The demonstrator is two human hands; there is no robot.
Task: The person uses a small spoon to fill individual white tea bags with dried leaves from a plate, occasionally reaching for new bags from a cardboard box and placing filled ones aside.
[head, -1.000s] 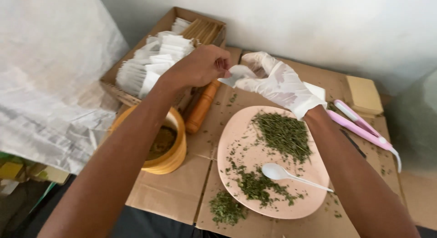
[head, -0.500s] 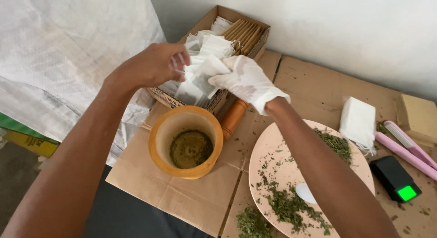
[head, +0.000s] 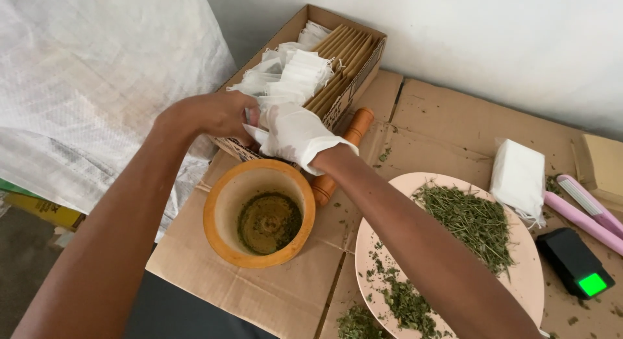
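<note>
Presently both hands meet at the near edge of the cardboard box (head: pixel 363 60), just above the wooden mortar (head: pixel 258 212). Left hand (head: pixel 217 115), bare, and right hand (head: pixel 295 134), in a white glove, pinch one small white filter bag (head: pixel 254 133) between them; fingertips pressed together on its edges. More white bags are stacked in the box beside brown sleeves. Judgement: bag is very light, limp, thin, likely easy to tear or crumple; best held by opposite rims, lightly. Nearby: orange pestle (head: pixel 344 151), pink plate (head: pixel 532 274) with dried green herb (head: pixel 470 222), a folded white stack (head: pixel 519 177), a small black scale (head: pixel 574 261).
</note>
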